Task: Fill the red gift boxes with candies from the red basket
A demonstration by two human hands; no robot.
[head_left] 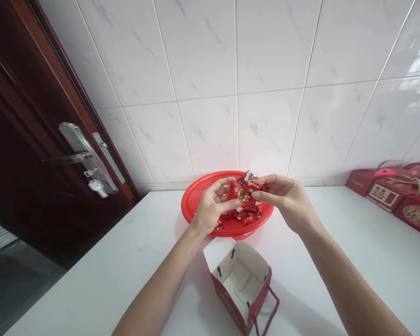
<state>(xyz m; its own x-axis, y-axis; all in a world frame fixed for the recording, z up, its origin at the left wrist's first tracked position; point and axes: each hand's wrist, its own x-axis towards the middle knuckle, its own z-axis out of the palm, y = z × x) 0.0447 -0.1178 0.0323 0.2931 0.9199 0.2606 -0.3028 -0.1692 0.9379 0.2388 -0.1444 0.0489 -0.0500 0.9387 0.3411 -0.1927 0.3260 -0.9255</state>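
Above a red plastic basket (188,203), my left hand (210,205) is closed around red-wrapped sweets (241,195) with gold print. My right hand (290,199) pinches a red-and-white wrapped sweet (249,177) between thumb and fingers, close beside the others. More red wrapped sweets (249,217) lie in the basket below; my hands partly cover them. Nearer to me stands an open dark red gift box (227,298) with a white inside and a red cord handle (276,305). Nothing lies inside the box, and its flap leans toward the basket.
Several closed dark red gift boxes (406,193) stand at the right on the white table (140,261). A white tiled wall (210,130) rises behind the basket. On the left is a dark red door (24,140) with a metal handle (86,158) and keys (97,186).
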